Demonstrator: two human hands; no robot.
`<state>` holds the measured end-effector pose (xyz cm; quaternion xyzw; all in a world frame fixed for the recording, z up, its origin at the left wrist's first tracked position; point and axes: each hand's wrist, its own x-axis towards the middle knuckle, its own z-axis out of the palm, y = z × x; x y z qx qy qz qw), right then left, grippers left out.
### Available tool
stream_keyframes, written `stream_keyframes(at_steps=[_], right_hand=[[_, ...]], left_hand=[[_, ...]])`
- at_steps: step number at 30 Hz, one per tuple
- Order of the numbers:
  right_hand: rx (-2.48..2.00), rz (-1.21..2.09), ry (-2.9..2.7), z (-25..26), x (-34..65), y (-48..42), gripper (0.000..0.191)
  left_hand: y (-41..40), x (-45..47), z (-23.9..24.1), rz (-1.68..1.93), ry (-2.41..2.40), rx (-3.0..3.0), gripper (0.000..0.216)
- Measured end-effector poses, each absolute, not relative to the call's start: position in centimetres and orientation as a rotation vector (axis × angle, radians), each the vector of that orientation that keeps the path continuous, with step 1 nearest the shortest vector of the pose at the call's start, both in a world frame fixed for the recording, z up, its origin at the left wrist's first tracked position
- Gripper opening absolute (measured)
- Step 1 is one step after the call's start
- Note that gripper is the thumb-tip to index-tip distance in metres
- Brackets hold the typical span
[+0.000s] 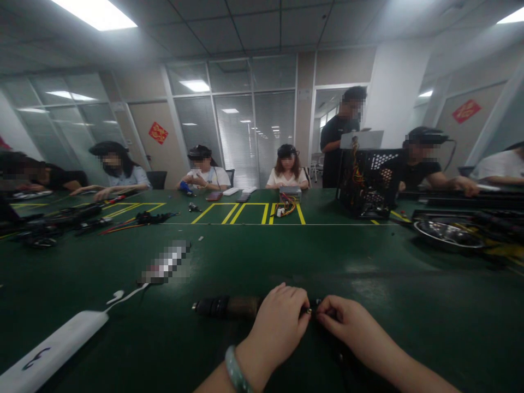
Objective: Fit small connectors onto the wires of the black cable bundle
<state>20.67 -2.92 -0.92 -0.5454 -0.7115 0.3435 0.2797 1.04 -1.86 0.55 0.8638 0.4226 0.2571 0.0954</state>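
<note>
Left hand (276, 338) and right hand (352, 327) pinch one end of a black connector (225, 307).

Dark handwritten "3" (36, 358) on white corded case (69, 338); red wall sign (158, 132) unreadable

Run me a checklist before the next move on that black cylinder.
1. Left hand on the cylinder: ok, closed over it.
2. Right hand on the work: ok, pinching near the metal tip.
3. Metal tip seated: cannot tell, fingers hide it.
4. Cylinder supported: ok, resting on the green table.
5. Bracelet clear: ok, on the left wrist, behind the hand.
6. White pack clear of the hands: ok, lying well off to the left.
</note>
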Motion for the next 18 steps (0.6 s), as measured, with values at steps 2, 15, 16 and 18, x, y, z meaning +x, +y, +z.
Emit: stream_keyframes(at_steps=[2,15,16,18], right_hand=[[-1.462,0.924,-1.91,-1.01,20.69,-2.89,0.013],[-1.461,0.912,-1.912,-0.83,20.67,-2.91,0.012],[-1.458,0.911,-1.91,-0.86,20.69,-2.91,0.012],[-1.454,0.918,-1.909,-0.89,20.71,-2.91,0.012]], left_hand=[[-1.82,1.01,0.51,0.776,1.234,2.565,0.009],[-1.85,1.15,0.46,0.809,1.257,2.532,0.014],[-1.82,1.16,0.43,0.81,1.272,2.522,0.016],[-1.76,1.16,0.38,0.797,1.28,2.519,0.016]])
